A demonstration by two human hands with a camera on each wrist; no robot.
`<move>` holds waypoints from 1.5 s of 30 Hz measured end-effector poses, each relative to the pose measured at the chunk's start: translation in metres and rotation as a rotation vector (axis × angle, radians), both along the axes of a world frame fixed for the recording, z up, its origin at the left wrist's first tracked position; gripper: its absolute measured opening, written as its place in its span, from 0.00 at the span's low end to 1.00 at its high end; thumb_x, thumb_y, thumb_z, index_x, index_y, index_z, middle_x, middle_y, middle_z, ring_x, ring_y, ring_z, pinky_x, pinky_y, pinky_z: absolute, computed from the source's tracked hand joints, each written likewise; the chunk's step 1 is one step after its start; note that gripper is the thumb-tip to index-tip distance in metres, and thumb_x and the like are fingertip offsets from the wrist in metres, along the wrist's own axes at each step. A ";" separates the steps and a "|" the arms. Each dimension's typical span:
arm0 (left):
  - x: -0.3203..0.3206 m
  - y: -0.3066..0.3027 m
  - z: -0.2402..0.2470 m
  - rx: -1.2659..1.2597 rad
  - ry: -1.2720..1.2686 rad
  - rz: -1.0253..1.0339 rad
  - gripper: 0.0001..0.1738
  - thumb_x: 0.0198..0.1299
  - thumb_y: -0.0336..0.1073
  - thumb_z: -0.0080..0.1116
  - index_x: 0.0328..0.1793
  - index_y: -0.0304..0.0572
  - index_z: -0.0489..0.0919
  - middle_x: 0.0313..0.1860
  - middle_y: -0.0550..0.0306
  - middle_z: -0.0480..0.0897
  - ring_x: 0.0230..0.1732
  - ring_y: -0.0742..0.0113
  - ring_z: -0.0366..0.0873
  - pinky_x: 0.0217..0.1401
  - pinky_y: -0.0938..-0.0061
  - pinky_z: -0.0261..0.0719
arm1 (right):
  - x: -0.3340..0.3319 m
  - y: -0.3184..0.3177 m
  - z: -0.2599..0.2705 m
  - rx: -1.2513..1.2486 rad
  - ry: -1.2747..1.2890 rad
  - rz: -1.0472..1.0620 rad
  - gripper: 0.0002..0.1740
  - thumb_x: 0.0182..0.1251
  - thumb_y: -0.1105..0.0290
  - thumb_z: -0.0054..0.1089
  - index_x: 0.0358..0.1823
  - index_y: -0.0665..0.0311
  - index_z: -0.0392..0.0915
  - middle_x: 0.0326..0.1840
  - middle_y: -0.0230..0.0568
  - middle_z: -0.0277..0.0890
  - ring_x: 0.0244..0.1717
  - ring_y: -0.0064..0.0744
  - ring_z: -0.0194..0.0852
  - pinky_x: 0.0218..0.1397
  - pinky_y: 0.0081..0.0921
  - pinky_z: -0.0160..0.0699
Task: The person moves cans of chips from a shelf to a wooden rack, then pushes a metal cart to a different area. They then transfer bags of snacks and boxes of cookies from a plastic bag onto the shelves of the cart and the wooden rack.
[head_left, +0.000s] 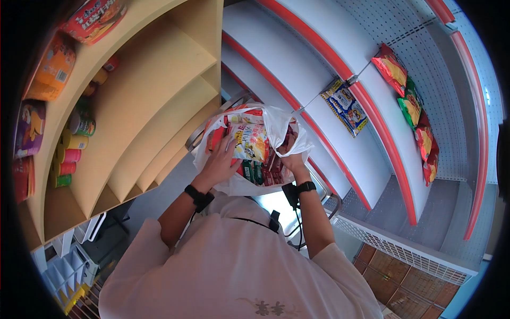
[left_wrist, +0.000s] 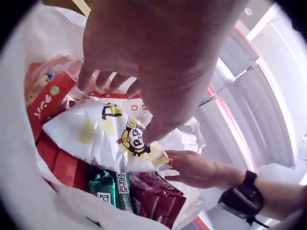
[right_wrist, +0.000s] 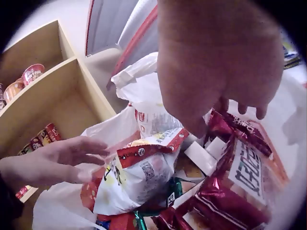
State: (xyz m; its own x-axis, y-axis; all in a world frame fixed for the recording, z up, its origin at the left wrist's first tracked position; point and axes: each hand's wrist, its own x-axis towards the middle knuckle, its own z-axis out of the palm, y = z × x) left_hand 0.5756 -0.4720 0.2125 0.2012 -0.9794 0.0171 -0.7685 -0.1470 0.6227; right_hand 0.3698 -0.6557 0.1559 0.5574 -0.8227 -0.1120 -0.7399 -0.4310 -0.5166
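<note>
A white plastic bag (head_left: 212,183) stands open, filled with snack packs. My left hand (head_left: 219,162) is at the left of a white-and-yellow pack (head_left: 249,141), its fingers spread; in the right wrist view this hand (right_wrist: 53,160) has fairly straight fingers beside the pack (right_wrist: 139,187). At the bag's right side, my right hand (head_left: 293,159) pinches the upper edge of a maroon packet (right_wrist: 230,187), its thumb and fingers on either side in the right wrist view. Green packets (left_wrist: 103,184), other maroon packets (left_wrist: 156,191) and red boxes (left_wrist: 50,103) lie around the white pack.
A wooden shelf unit (head_left: 159,69) on the left holds cup noodles (head_left: 56,69) and small cans (head_left: 74,141). On the right, white shelves with red edges (head_left: 385,149) carry a blue pack (head_left: 345,106) and red and green bags (head_left: 411,103). A metal rail (head_left: 334,204) runs beside the bag.
</note>
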 end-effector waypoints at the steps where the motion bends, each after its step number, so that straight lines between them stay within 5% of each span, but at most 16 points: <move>1: 0.000 -0.011 0.003 -0.044 -0.078 -0.015 0.42 0.50 0.43 0.65 0.69 0.34 0.60 0.69 0.37 0.58 0.70 0.38 0.56 0.67 0.51 0.63 | -0.002 0.002 0.005 -0.002 0.001 -0.011 0.33 0.56 0.65 0.58 0.62 0.71 0.62 0.63 0.62 0.62 0.65 0.62 0.58 0.69 0.47 0.55; 3: -0.001 -0.034 -0.002 -0.016 -0.094 -0.045 0.47 0.45 0.43 0.69 0.70 0.37 0.58 0.70 0.39 0.56 0.71 0.37 0.54 0.68 0.48 0.61 | -0.001 0.007 0.014 -0.039 -0.228 0.054 0.37 0.54 0.68 0.60 0.65 0.72 0.57 0.62 0.65 0.63 0.63 0.62 0.62 0.67 0.46 0.59; 9: -0.025 -0.061 -0.016 0.208 -0.194 -0.024 0.56 0.33 0.38 0.75 0.73 0.47 0.56 0.72 0.44 0.56 0.72 0.37 0.51 0.70 0.45 0.56 | -0.005 0.045 0.052 0.091 -0.331 0.073 0.45 0.52 0.73 0.62 0.72 0.60 0.51 0.67 0.59 0.58 0.68 0.56 0.55 0.69 0.38 0.58; 11: -0.025 -0.059 -0.027 0.199 -0.194 0.007 0.56 0.33 0.37 0.75 0.73 0.49 0.57 0.71 0.45 0.57 0.72 0.39 0.51 0.70 0.47 0.56 | -0.006 0.052 0.057 0.398 -0.630 -0.135 0.43 0.53 0.75 0.61 0.72 0.62 0.51 0.66 0.55 0.59 0.62 0.48 0.63 0.63 0.34 0.66; 12: -0.019 -0.055 -0.035 0.078 -0.121 -0.012 0.56 0.32 0.36 0.75 0.72 0.49 0.58 0.70 0.46 0.60 0.72 0.40 0.53 0.71 0.49 0.56 | -0.009 0.055 0.063 0.422 -0.626 -0.150 0.39 0.56 0.74 0.60 0.71 0.62 0.54 0.60 0.51 0.64 0.52 0.41 0.70 0.55 0.29 0.71; 14: -0.008 -0.045 -0.037 -0.094 -0.040 -0.096 0.51 0.33 0.34 0.72 0.70 0.48 0.62 0.65 0.49 0.67 0.69 0.44 0.58 0.70 0.53 0.59 | -0.018 0.056 0.049 0.499 -0.564 -0.145 0.36 0.58 0.73 0.59 0.69 0.62 0.56 0.56 0.49 0.67 0.49 0.38 0.72 0.53 0.29 0.72; 17: -0.015 -0.025 0.002 -0.173 -0.040 -0.396 0.46 0.36 0.30 0.69 0.69 0.48 0.66 0.64 0.50 0.69 0.68 0.46 0.60 0.70 0.53 0.59 | -0.022 0.064 0.076 0.801 -0.592 -0.379 0.23 0.64 0.63 0.57 0.57 0.67 0.68 0.44 0.42 0.73 0.42 0.29 0.74 0.44 0.25 0.76; 20: -0.035 -0.016 0.062 -0.222 -0.042 -0.534 0.42 0.38 0.26 0.65 0.67 0.52 0.69 0.64 0.52 0.70 0.67 0.49 0.62 0.69 0.53 0.60 | -0.038 0.066 0.096 0.861 -0.487 -0.185 0.33 0.59 0.54 0.65 0.55 0.76 0.72 0.47 0.44 0.77 0.46 0.31 0.75 0.49 0.23 0.74; 21: -0.038 -0.014 0.071 -0.244 -0.074 -0.586 0.42 0.39 0.25 0.64 0.67 0.54 0.69 0.64 0.53 0.70 0.66 0.49 0.63 0.69 0.52 0.60 | -0.045 0.067 0.099 0.951 -0.483 -0.168 0.31 0.61 0.57 0.65 0.57 0.74 0.71 0.45 0.38 0.79 0.43 0.23 0.75 0.46 0.20 0.74; 24: -0.051 -0.015 0.093 -0.307 -0.071 -0.655 0.41 0.39 0.25 0.64 0.66 0.55 0.71 0.64 0.53 0.69 0.67 0.51 0.64 0.69 0.50 0.60 | -0.066 0.067 0.111 1.130 -0.589 -0.080 0.26 0.59 0.66 0.67 0.56 0.73 0.72 0.43 0.36 0.79 0.43 0.21 0.74 0.48 0.19 0.74; 27: -0.054 -0.017 0.109 -0.376 -0.016 -0.645 0.41 0.38 0.26 0.66 0.65 0.52 0.71 0.64 0.50 0.69 0.67 0.50 0.64 0.69 0.49 0.61 | -0.091 0.066 0.155 0.931 -0.565 -0.046 0.25 0.58 0.66 0.68 0.55 0.70 0.73 0.45 0.33 0.78 0.45 0.21 0.74 0.50 0.21 0.74; 31: -0.040 -0.034 0.108 -0.591 0.060 -0.272 0.36 0.42 0.25 0.64 0.63 0.39 0.69 0.64 0.42 0.68 0.64 0.44 0.66 0.66 0.50 0.64 | -0.144 0.052 0.217 0.771 -0.739 -0.056 0.30 0.51 0.77 0.71 0.57 0.67 0.70 0.50 0.31 0.75 0.53 0.24 0.72 0.59 0.25 0.68; 33: -0.032 -0.041 0.111 -0.594 0.141 0.043 0.33 0.49 0.25 0.61 0.64 0.34 0.65 0.63 0.40 0.69 0.63 0.41 0.67 0.66 0.54 0.65 | -0.155 0.034 0.243 0.618 -0.940 -0.151 0.33 0.47 0.70 0.75 0.56 0.66 0.71 0.52 0.35 0.77 0.52 0.27 0.75 0.57 0.26 0.72; 35: -0.019 -0.046 0.104 -0.558 0.201 0.025 0.33 0.51 0.25 0.60 0.65 0.33 0.64 0.62 0.40 0.69 0.62 0.41 0.67 0.65 0.56 0.65 | -0.148 0.007 0.265 0.402 -1.157 -0.232 0.35 0.49 0.70 0.73 0.60 0.67 0.67 0.56 0.40 0.75 0.54 0.33 0.76 0.60 0.34 0.74; 39: -0.013 -0.042 0.091 -0.405 0.290 -0.074 0.33 0.52 0.24 0.59 0.66 0.34 0.62 0.61 0.40 0.70 0.62 0.45 0.69 0.64 0.59 0.67 | -0.123 -0.080 0.290 0.053 -1.189 -0.265 0.26 0.61 0.72 0.63 0.60 0.68 0.64 0.58 0.41 0.72 0.56 0.31 0.72 0.62 0.31 0.69; 45: -0.020 -0.018 0.097 -0.329 0.354 -0.139 0.34 0.53 0.25 0.59 0.68 0.34 0.60 0.56 0.44 0.74 0.48 0.54 0.76 0.54 0.64 0.74 | -0.092 -0.169 0.273 -0.070 -1.120 -0.219 0.23 0.65 0.74 0.59 0.60 0.70 0.64 0.58 0.43 0.72 0.55 0.29 0.72 0.61 0.29 0.69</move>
State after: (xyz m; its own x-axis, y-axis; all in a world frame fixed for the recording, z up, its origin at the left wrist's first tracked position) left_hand 0.5556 -0.4903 0.3098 0.1185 -0.9515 0.2840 -0.5005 0.1898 0.8447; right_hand 0.2775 -0.8251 0.4288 0.1594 -0.8993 0.4072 0.0585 -0.4032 -0.9132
